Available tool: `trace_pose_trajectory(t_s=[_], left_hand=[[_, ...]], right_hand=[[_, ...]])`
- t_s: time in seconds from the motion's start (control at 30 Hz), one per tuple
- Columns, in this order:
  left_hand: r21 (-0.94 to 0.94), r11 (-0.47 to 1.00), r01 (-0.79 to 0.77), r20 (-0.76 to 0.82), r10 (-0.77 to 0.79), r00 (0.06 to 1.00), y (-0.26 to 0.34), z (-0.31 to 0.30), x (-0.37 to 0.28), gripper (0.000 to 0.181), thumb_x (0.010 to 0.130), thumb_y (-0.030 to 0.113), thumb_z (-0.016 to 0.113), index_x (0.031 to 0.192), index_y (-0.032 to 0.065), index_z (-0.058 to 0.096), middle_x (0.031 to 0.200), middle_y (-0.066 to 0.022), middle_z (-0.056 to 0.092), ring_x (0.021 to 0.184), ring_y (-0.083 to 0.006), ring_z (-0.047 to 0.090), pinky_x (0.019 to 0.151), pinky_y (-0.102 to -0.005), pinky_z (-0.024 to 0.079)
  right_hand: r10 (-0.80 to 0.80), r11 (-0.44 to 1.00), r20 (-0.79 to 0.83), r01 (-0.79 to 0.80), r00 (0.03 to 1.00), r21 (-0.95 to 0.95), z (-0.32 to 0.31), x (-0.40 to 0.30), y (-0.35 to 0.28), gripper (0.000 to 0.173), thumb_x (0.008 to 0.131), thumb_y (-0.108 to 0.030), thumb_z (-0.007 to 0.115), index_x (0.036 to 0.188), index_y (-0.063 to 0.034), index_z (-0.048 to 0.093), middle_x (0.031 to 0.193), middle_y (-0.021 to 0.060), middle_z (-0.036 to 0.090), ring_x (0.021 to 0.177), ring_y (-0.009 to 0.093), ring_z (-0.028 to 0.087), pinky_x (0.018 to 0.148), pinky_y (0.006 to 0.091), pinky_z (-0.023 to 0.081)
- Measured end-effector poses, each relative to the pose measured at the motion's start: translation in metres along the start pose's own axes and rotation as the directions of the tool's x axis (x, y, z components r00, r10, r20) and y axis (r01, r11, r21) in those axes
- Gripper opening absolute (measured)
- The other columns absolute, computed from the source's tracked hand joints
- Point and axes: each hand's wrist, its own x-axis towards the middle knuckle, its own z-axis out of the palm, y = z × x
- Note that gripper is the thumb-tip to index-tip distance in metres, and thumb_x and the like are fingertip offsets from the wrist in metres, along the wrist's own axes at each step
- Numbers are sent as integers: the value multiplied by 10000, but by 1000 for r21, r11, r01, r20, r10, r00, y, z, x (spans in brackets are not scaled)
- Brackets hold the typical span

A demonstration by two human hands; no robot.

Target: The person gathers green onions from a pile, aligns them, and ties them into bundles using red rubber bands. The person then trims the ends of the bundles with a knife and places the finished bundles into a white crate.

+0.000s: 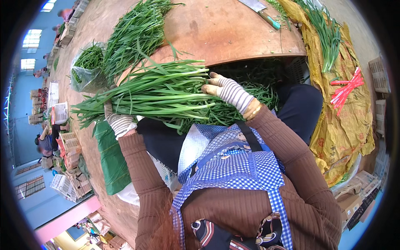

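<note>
My left hand point(120, 123), in a striped, tan-fingered work glove, holds the leafy end of a bunch of long green stalks point(159, 93), probably garlic greens. Its fingers are partly hidden under the leaves. The bunch lies crosswise above my lap, pale stem ends to the right. At those ends is my right hand point(232, 92), gloved alike; its fingertips touch the stems, but whether they pinch any is unclear. Loose green leaves point(250, 97) fill the space beneath, between my knees. A blue checked apron point(231, 168) covers my front.
A wooden board point(228, 34) ahead carries a cleaver point(265, 15) and a large heap of greens point(137, 34). Beside the heap sits a plastic bag of greens point(89, 64). On yellow woven sacking point(340, 137), right, lie red-and-white ties point(348, 89) and more stalks point(328, 40).
</note>
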Motion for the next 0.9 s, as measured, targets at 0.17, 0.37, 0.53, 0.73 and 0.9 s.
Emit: trace_pose_trajectory(t_s=[0.17,0.37,0.53,0.73,0.9], left_hand=[[82,989,-120,67,115,991,6,4,-4,438,816,290,593,1132,-11,555,1137,-140,585,1044,-300,543,934,-466,423],[-21,999,-29,73,30,997,3,-5,-2,408,812,256,595,1120,-8,554,1126,-140,587,1038,-289,547,920,-467,434],[-48,996,-81,99,86,991,-9,3,-5,329,802,208,601,1057,1,570,1082,-137,599,996,-279,565,888,-462,461],[-8,997,-76,91,76,993,-5,0,-3,370,793,240,604,1069,-3,567,1088,-135,595,994,-290,565,888,-479,459],[-48,995,-92,29,93,995,-11,-1,-17,436,809,236,591,1150,-26,519,1125,-172,572,993,-298,567,878,-467,475]], right_hand=[[3,887,-1,-2,1000,462,2,16,12,420,779,-294,640,1079,-6,583,1081,83,564,980,183,516,896,311,386],[-67,731,219,-101,974,675,6,7,1,481,795,-207,644,1201,-12,476,1058,52,592,964,127,549,873,278,423],[-7,609,262,-204,965,767,9,18,2,379,793,-174,660,1131,-43,551,1008,45,626,871,130,603,788,273,488],[-54,449,230,-183,972,875,16,7,-6,342,788,-108,612,1119,-37,559,1012,60,624,896,153,603,823,293,488],[-75,456,179,-126,981,881,8,-15,-22,324,791,-112,592,1107,-43,568,984,44,629,892,150,604,821,292,487]])
